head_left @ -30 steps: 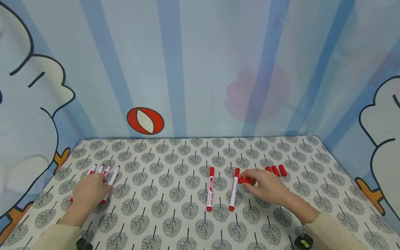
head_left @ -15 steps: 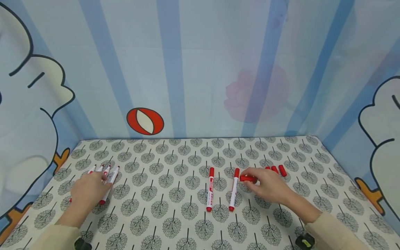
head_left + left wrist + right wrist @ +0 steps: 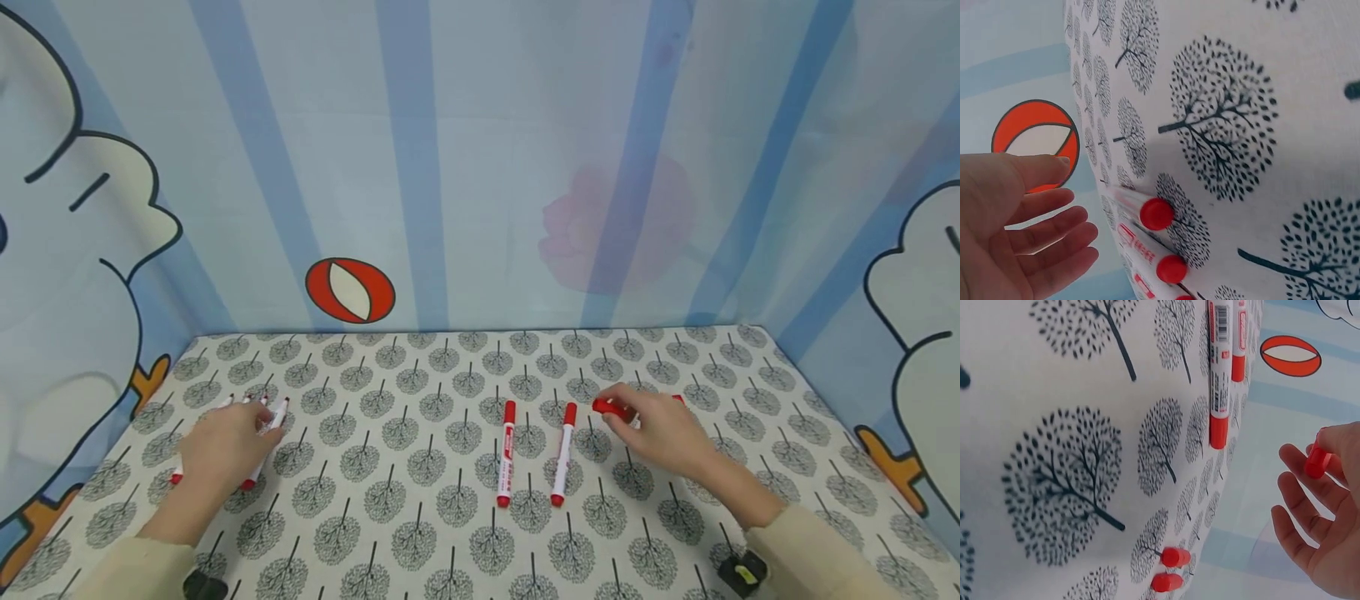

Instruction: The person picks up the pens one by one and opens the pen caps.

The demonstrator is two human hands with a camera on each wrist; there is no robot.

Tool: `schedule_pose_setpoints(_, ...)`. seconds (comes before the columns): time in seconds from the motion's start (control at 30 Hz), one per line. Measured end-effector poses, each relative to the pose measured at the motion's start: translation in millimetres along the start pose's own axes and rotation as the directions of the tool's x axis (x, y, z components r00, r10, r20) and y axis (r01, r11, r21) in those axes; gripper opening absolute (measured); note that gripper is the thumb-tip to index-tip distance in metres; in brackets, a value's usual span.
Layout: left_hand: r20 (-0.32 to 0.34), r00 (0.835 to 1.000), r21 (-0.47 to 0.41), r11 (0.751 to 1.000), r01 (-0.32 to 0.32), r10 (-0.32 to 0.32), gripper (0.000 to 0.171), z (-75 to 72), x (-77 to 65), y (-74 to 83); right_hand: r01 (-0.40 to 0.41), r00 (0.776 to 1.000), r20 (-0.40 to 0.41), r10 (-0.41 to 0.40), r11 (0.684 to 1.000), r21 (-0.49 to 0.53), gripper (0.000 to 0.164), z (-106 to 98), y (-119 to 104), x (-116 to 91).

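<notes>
Head view, right of centre: pinches red cap (image 3: 611, 409) with thumb and finger of right hand (image 3: 660, 431), presumably for control; lower left: holds nothing in loosely spread left hand (image 3: 225, 448), by uncapped markers (image 3: 280, 415).

Red-and-white markers (image 3: 506, 454) and red caps (image 3: 1167, 582) lie on tree-print cloth (image 3: 386, 537).

Lighting: diffuse, moderate, cool in cast. Shadows: soft and faint, edges blended.
Head view: table (image 3: 416, 508) evenly lit from near edge to far; backdrop (image 3: 495, 167) greyish, low in contrast, its pink motif (image 3: 615, 225) washed out; lettering on the labelled marker (image 3: 506, 458) too small to read.
Wrist views: strongly tilted; cloth print crisp near the lens, small and softer toward the table's far edge; backdrop hazy. Right wrist view: barcode (image 3: 1222, 324) distinct.
</notes>
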State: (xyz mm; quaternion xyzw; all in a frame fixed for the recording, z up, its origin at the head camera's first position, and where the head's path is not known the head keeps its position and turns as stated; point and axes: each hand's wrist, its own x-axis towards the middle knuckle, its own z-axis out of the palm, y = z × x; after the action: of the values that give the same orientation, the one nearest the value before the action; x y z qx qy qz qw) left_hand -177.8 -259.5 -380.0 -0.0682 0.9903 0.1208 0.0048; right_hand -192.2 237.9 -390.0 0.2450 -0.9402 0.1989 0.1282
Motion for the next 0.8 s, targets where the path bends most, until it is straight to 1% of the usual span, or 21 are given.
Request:
schedule_pose_setpoints(0.13,-0.051,0.996,-0.004,0.997,-0.076,0.076,0.033,1.3,-1.5,6.7,-0.042,0.999,-0.016,0.041,0.999,-0.008,0.020,-4.9,3.4,0.6)
schedule_pose_setpoints(0.2,-0.088,0.988,-0.005,0.992,-0.128,0.128,0.032,2.8,-1.9,9.1,-0.064,0.998,-0.014,0.064,0.998,0.005,0.021,-7.9,4.9,1.0)
schedule_pose_setpoints(0.3,-0.119,0.977,-0.015,0.984,-0.178,0.176,0.030,7.4,-2.3,12.9,-0.089,0.996,-0.005,0.089,0.996,0.009,0.023,-11.7,8.7,2.0)
schedule_pose_setpoints(0.37,-0.129,0.971,-0.013,0.979,-0.204,0.201,0.029,10.3,-2.4,15.9,-0.100,0.995,0.002,0.100,0.995,0.000,0.022,-14.4,11.2,2.4)
schedule_pose_setpoints(0.5,-0.125,0.965,-0.025,0.972,-0.234,0.230,0.030,16.5,-2.5,21.9,-0.105,0.994,-0.008,0.105,0.994,-0.026,0.020,-19.7,17.8,2.5)
schedule_pose_setpoints(0.57,-0.141,0.956,-0.023,0.964,-0.265,0.259,0.029,19.5,-3.3,25.3,-0.105,0.994,-0.024,0.104,0.994,-0.034,0.019,-22.0,22.1,2.7)
schedule_pose_setpoints(0.63,-0.164,0.942,-0.019,0.954,-0.299,0.292,0.028,22.5,-5.2,29.0,-0.108,0.994,-0.035,0.107,0.994,-0.036,0.018,-23.7,27.4,3.3)
schedule_pose_setpoints(0.73,-0.187,0.923,0.012,0.940,-0.341,0.337,0.027,25.8,-8.8,35.4,-0.130,0.991,-0.038,0.127,0.990,-0.056,0.021,-26.8,35.3,3.6)
schedule_pose_setpoints(0.77,-0.186,0.919,0.018,0.937,-0.350,0.347,0.027,26.5,-10.0,37.7,-0.141,0.990,-0.034,0.140,0.988,-0.060,0.022,-27.7,38.0,3.6)
schedule_pose_setpoints(0.8,-0.177,0.919,0.024,0.935,-0.354,0.352,0.027,27.2,-11.3,39.9,-0.153,0.988,-0.028,0.152,0.986,-0.062,0.023,-28.6,40.6,3.4)
